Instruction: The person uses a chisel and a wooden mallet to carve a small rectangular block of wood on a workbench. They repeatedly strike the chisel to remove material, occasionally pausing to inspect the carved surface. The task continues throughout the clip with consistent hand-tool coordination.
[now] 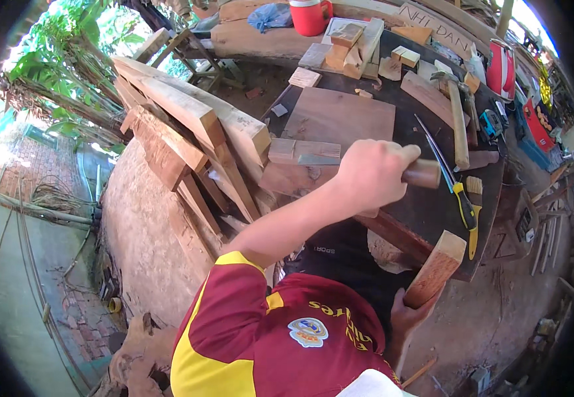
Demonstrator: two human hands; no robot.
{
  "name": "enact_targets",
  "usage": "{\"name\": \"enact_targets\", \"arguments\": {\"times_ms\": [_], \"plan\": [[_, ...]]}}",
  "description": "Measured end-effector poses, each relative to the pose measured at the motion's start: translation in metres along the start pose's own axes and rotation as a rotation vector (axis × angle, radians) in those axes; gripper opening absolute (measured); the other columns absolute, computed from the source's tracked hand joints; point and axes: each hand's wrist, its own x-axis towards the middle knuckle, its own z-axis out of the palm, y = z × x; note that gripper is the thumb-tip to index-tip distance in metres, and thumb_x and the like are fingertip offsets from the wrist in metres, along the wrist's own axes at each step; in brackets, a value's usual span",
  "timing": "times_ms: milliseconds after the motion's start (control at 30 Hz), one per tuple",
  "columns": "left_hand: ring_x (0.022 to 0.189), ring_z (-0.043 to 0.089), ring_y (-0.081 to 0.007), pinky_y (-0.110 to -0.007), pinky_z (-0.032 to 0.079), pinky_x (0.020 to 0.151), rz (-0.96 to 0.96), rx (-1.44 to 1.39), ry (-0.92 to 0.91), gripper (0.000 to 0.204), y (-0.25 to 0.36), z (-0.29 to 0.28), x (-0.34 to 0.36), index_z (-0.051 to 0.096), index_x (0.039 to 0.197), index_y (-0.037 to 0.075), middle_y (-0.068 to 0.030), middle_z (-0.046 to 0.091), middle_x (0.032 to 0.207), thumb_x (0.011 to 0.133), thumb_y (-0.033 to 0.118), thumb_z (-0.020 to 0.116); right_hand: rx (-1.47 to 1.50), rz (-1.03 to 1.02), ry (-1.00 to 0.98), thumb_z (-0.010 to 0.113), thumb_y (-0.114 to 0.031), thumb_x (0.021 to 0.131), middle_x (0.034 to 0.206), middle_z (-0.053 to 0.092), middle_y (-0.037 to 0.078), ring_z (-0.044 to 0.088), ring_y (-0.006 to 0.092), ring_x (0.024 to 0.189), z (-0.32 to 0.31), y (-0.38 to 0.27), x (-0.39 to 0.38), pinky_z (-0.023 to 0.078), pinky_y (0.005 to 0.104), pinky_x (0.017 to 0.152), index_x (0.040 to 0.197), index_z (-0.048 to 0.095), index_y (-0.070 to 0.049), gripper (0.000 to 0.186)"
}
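Note:
My left hand (pixel 374 177) is closed around a chisel with a round wooden handle (pixel 423 174). The handle sticks out on the right of the fist, and the flat metal blade (pixel 319 159) points left over a small wood piece (pixel 293 151). Whether the edge touches the wood I cannot tell. Below that lies a flat brown board (pixel 293 177), partly behind my forearm. My right hand (pixel 414 312) grips the lower part of a thick rectangular wooden block (pixel 436 270), held tilted beside the near edge of the dark worktable (pixel 406 228).
A hammer (pixel 457 126), a yellow-and-black-handled pointed tool (pixel 464 206) and a paintbrush (pixel 474 192) lie on the table's right. Toward the back are a flat board (pixel 340 112) and stacked wood blocks (pixel 346 40). Thick timbers (pixel 194 109) stand at the left. A red jug (pixel 310 18) is behind.

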Motion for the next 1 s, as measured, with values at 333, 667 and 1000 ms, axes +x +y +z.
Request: {"name": "enact_targets", "arguments": {"times_ms": [333, 667, 1000], "plan": [[0.072, 0.066, -0.0319, -0.04, 0.053, 0.063, -0.037, -0.047, 0.281, 0.038, -0.027, 0.004, 0.0, 0.069, 0.097, 0.011, -0.013, 0.067, 0.078, 0.06, 0.005, 0.068, -0.173, -0.094, 0.226, 0.083, -0.016, 0.072, 0.138, 0.039, 0.034, 0.046, 0.0467, 0.124, 0.004, 0.036, -0.021, 0.038, 0.0542, 0.103, 0.144, 0.026, 0.003, 0.094], [0.064, 0.063, -0.0352, -0.036, 0.048, 0.058, -0.141, -0.19, 0.448, 0.017, -0.031, -0.022, 0.007, 0.067, 0.08, 0.003, -0.0183, 0.06, 0.067, 0.064, 0.006, 0.067, -0.039, -0.047, 0.432, 0.081, -0.014, 0.076, 0.133, 0.047, 0.025, 0.053, 0.0336, 0.118, -0.055, -0.016, 0.07, 0.046, 0.0462, 0.099, 0.139, 0.032, 0.009, 0.083], [0.067, 0.061, -0.0381, -0.045, 0.048, 0.06, -0.121, -0.128, 0.372, 0.013, -0.033, -0.021, 0.004, 0.058, 0.071, 0.006, -0.0167, 0.06, 0.066, 0.063, 0.011, 0.068, 0.052, -0.178, 0.287, 0.072, -0.003, 0.072, 0.129, 0.051, 0.022, 0.056, 0.03, 0.113, 0.014, -0.116, 0.153, 0.048, 0.0359, 0.089, 0.13, 0.04, 0.003, 0.066]]}}
